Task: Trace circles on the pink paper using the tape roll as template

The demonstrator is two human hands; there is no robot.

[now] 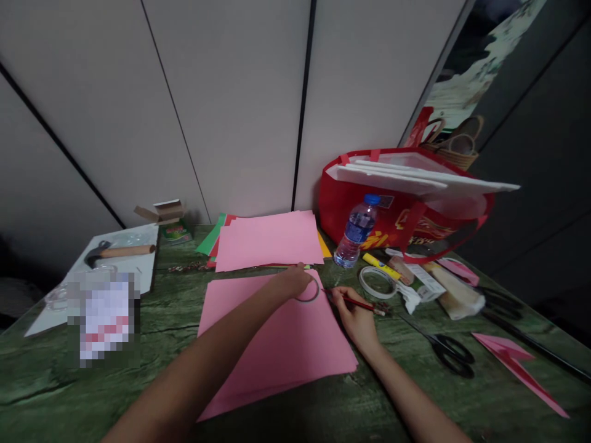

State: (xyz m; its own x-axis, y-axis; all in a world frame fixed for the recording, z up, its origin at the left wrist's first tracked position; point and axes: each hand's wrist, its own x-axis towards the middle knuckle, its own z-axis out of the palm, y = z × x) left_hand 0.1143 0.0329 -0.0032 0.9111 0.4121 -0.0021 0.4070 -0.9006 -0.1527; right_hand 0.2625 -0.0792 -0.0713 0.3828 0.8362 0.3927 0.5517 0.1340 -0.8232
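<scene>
A stack of pink paper sheets (272, 344) lies in front of me on the table. Over its upper right corner, my left hand (295, 281) has its fingers closed on a thin grey ring (316, 296), which looks like a tape roll and rests flat on the paper. My right hand (357, 317) grips a dark red pencil (362, 303) at the stack's right edge. The pencil's tip points left toward the ring; whether it touches the paper, I cannot tell. Behind sits a second pile of pink sheets (270, 240), with green, red and orange sheets showing beneath.
A water bottle (356, 231) stands before a red bag (383, 184) holding white boards. To the right lie a white tape roll (377, 282), yellow glue stick (381, 266), black-handled scissors (450, 354) and folded pink paper (521, 369). A hammer (124, 250) rests on a white board at left.
</scene>
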